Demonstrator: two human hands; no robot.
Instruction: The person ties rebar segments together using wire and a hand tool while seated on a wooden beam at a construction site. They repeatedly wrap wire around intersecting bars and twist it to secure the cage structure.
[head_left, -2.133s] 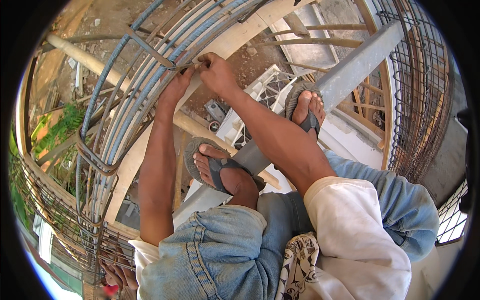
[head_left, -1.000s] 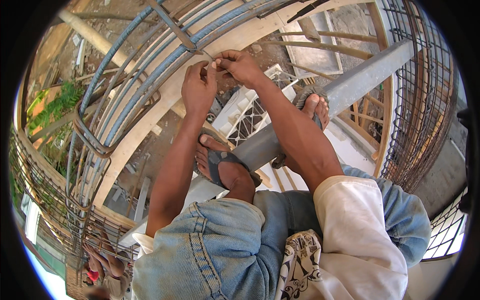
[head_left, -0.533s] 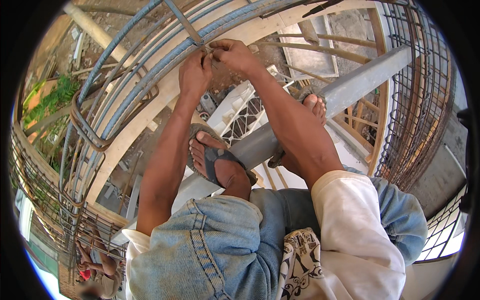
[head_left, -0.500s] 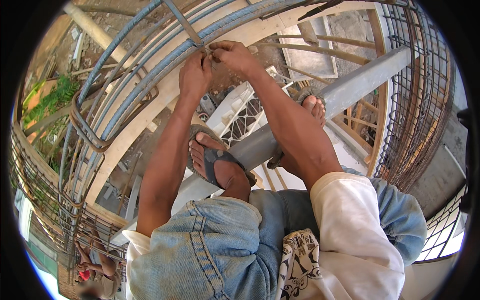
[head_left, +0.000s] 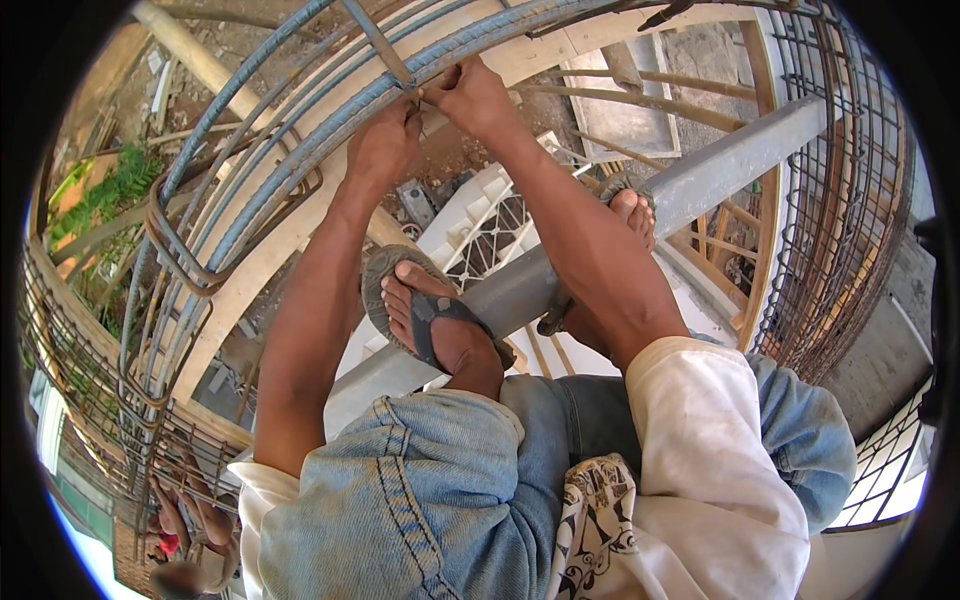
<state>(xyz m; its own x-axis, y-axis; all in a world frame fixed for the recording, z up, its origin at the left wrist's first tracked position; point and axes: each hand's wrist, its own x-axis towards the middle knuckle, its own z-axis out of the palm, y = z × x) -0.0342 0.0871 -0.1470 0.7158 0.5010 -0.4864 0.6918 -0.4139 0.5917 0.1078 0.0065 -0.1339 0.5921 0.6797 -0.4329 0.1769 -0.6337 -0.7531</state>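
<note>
Arms [head_left: 590,240] extended, left hand [head_left: 384,142] beside right hand [head_left: 482,104], fingers [head_left: 442,98] bent

Ribbed blue-grey steel bars [head_left: 465,47] curve side by side, crossed by a straight brownish-grey crosspiece [head_left: 378,42].

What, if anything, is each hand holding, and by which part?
Cannot be told: the left hand and right hand are at the ribbed bar, but anything pinched is too small to see.
</note>
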